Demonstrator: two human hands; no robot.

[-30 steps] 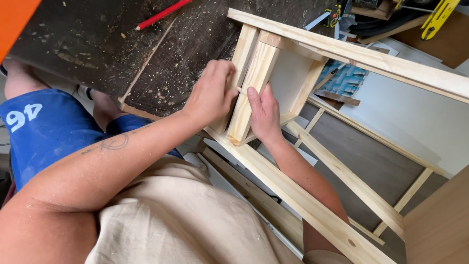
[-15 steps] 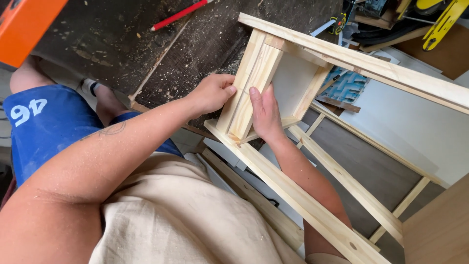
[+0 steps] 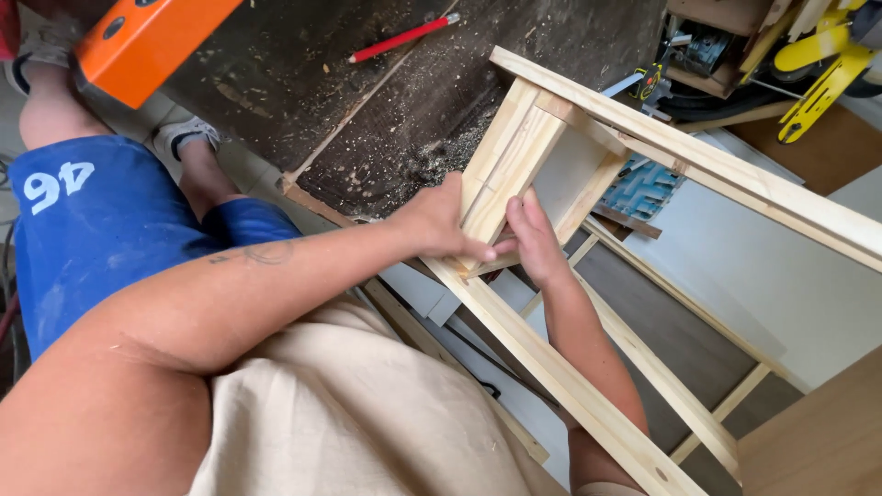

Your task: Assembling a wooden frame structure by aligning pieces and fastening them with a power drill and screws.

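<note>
Two hands, left hand (image 3: 439, 223) and right hand (image 3: 531, 241), fingers (image 3: 519, 213) clamped either side of the pale wooden upright (image 3: 511, 165).

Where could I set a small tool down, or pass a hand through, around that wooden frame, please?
The dark workbench top has bare room between the orange level and the red pencil, though sawdust covers it. A hand could pass through the wooden frame between its long rails. It is crowded at the short uprights, where the left hand and right hand press, and by the yellow tools.
</note>
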